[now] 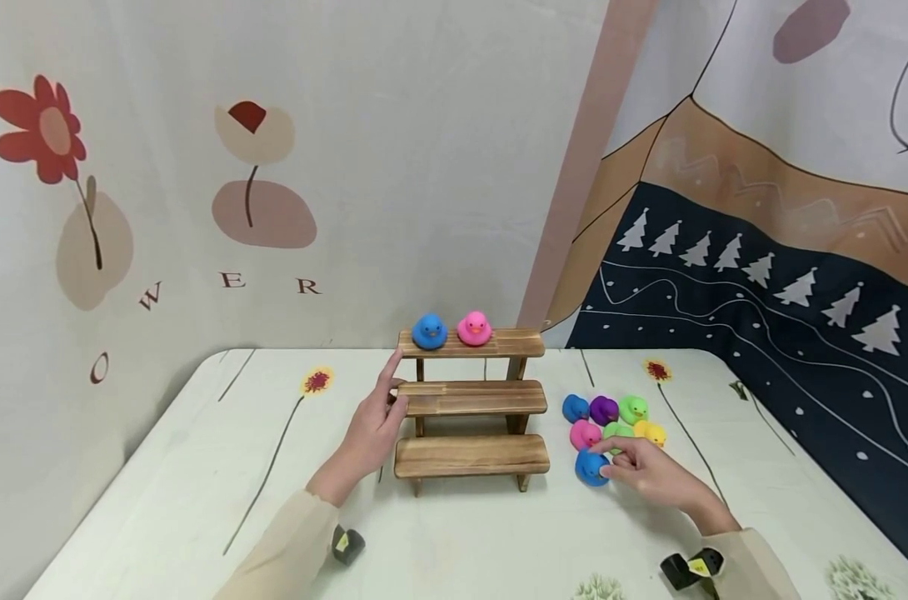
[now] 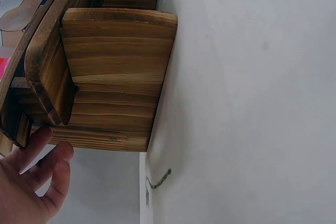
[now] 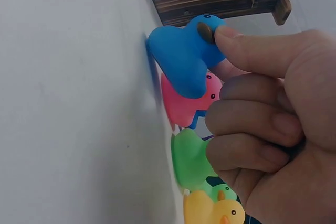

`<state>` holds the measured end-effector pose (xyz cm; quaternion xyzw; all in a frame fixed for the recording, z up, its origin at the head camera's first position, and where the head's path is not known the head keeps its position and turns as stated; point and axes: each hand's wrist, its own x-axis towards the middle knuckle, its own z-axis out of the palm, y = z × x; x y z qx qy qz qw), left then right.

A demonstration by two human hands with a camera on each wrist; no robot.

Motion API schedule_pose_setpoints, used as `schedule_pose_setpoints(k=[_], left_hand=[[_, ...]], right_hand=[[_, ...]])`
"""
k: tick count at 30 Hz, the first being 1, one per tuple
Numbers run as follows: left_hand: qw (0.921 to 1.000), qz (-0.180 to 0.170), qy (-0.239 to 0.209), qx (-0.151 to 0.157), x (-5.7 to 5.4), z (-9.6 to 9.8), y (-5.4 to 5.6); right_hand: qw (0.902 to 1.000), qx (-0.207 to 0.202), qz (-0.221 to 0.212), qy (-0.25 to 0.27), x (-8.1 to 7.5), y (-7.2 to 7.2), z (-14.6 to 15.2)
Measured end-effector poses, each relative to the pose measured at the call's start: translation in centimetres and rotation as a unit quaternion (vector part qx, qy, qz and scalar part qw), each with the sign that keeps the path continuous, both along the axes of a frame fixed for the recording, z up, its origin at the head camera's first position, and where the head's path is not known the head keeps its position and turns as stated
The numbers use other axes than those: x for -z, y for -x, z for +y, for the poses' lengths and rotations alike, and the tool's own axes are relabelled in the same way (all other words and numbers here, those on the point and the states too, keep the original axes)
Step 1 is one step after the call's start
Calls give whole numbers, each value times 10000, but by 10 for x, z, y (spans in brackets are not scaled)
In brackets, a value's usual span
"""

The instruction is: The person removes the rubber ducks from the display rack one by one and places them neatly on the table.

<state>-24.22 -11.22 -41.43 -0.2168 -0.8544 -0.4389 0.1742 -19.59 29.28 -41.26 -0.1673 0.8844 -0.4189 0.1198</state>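
Pinched a blue duck point(image 1: 591, 468) with the right hand point(image 1: 652, 479), right of the wooden stand point(image 1: 472, 457).
Clamped fingers on its head, just beside a pink duck point(image 1: 585, 434); touched the stand's left side with parted fingers of the left hand point(image 1: 370, 429).

Head view: four capitals legible, all printed in reddish brown on the wall cloth point(image 1: 409, 150). Reading left to right: O point(image 1: 99, 362), lowest of the row and slanted; W point(image 1: 151, 296), higher up and also slanted; E point(image 1: 231, 280), upright; R point(image 1: 308, 286), upright, about level with E. Black unit point(image 1: 354, 550) at left wrist bears a yellow label point(image 1: 342, 542); its marks are too small to read. Second black unit point(image 1: 677, 572), right wrist: second yellow label point(image 1: 700, 567), likewise unreadable.
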Motion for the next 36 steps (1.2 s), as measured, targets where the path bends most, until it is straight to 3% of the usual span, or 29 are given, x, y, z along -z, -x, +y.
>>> schedule_pose_setpoints(k=[17,36], left_hand=[[10000,-64,12,-42,0,-2,-2],[10000,-52,20,-43,0,0,-1]], right_hand=[[9998,8,-186,-95,2,0,6],[9998,214,1,-48,-6,0,2]])
